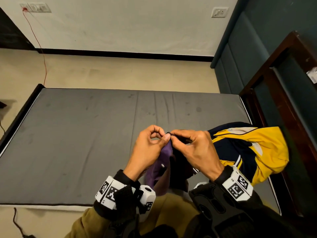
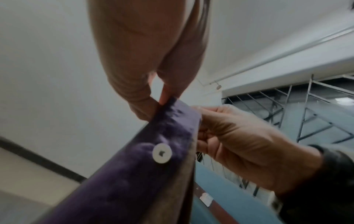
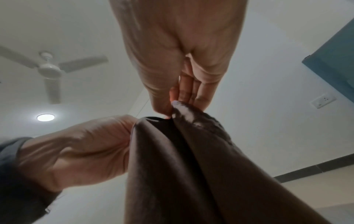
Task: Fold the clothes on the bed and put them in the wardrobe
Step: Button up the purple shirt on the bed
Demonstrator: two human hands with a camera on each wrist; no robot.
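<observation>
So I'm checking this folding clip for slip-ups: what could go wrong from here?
Both hands, left and right, pinch only the top edge of the purple buttoned garment, so it may slip and drop in a heap. It hangs at the near edge of the grey mattress, so it could slide towards the floor. The yellow and navy jacket lies bunched close by and could get snagged.

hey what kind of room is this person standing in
Most likely a bedroom in a home or hostel. A bed with a bare grey mattress fills the floor, a yellow and navy jacket lies on it, and a ceiling fan hangs overhead.
</observation>
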